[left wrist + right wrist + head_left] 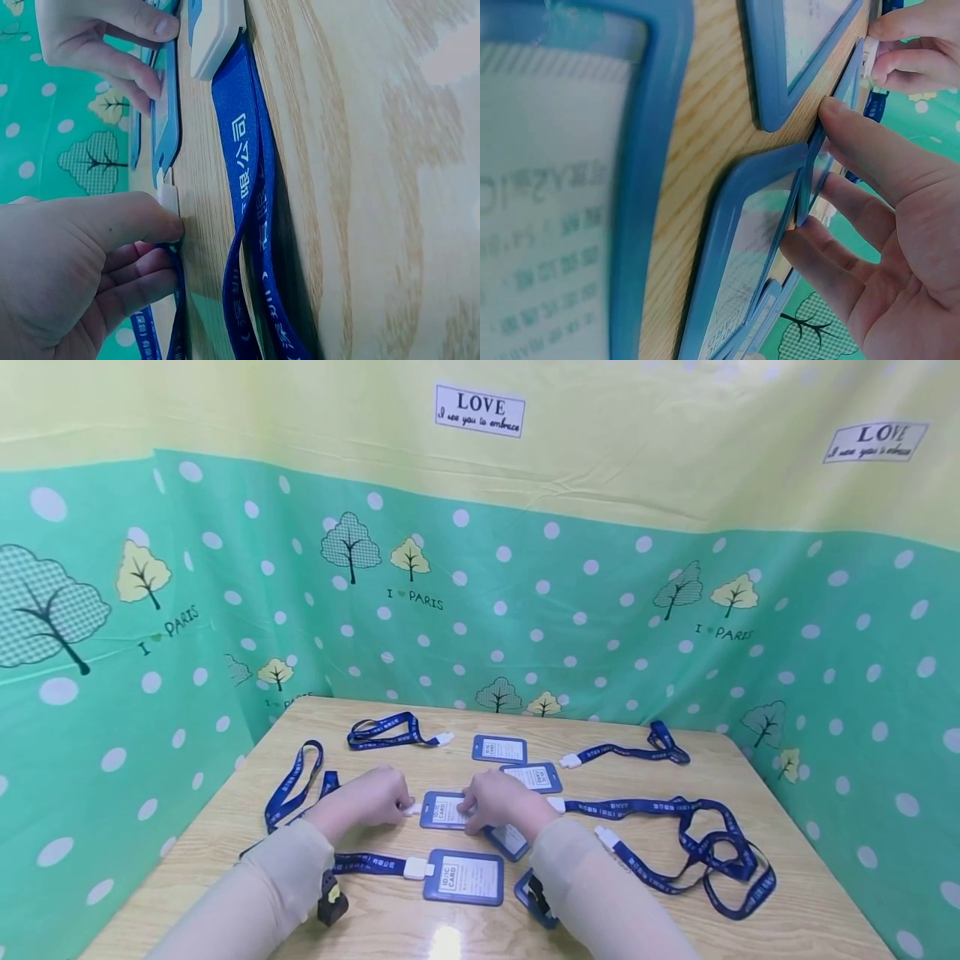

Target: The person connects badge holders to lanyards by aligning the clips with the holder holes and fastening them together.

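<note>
My left hand (381,797) pinches the white plastic clip (169,197) of a blue lanyard (177,300) between thumb and fingers. The clip is at the left end of a blue ID card holder (438,811), by its slot; whether it is hooked in, I cannot tell. My right hand (501,802) grips that holder by its long edges, thumb on the near side and fingers on the far side. Partly under the right hand lies another card holder (510,841). Nearer me, a card holder (480,878) is joined to a white clip (417,868) and its lanyard.
At the back lie two card holders, one (499,748) behind the other (542,777). Lanyards lie at the back left (382,732), back right (622,752) and right (720,860). One more holder (531,902) is partly hidden by the right forearm. Patterned curtains (525,635) surround the wooden table.
</note>
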Demonstrator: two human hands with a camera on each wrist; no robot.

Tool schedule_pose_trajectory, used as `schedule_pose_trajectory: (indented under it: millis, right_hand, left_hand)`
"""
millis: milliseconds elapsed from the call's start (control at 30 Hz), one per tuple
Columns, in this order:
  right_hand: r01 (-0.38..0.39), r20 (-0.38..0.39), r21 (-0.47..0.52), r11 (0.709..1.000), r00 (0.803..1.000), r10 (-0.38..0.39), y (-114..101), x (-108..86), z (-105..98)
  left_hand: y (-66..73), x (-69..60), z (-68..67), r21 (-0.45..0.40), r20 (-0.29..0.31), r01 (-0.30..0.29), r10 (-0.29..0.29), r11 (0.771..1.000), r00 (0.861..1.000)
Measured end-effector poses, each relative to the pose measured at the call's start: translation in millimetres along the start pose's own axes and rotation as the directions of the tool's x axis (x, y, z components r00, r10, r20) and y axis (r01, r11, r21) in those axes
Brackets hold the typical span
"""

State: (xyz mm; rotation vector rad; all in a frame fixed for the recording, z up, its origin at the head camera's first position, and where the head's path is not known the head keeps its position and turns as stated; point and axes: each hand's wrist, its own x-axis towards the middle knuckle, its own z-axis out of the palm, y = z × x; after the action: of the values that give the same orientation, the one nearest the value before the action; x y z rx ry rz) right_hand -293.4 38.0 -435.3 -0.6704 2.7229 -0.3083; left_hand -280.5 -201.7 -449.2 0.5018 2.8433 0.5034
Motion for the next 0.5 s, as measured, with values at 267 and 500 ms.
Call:
schedule_pose_trajectory:
  millis: [267, 500]
  right_hand:
    - [0.01, -0.002, 0.01, 1.0, 1.0, -0.01, 2.0, 1.2, 1.6]
    - [0.017, -0.007, -0.006, 1.0, 1.0, -0.017, 1.5, -0.1, 1.3]
  left_hand:
    - [2.0, 0.5, -1.6, 0.005, 0.01, -0.004, 0.004, 1.0, 1.0]
    - [3.9, 2.4, -0.8, 0.029, 0.015, 0.016, -0.016, 0.999, 1.0]
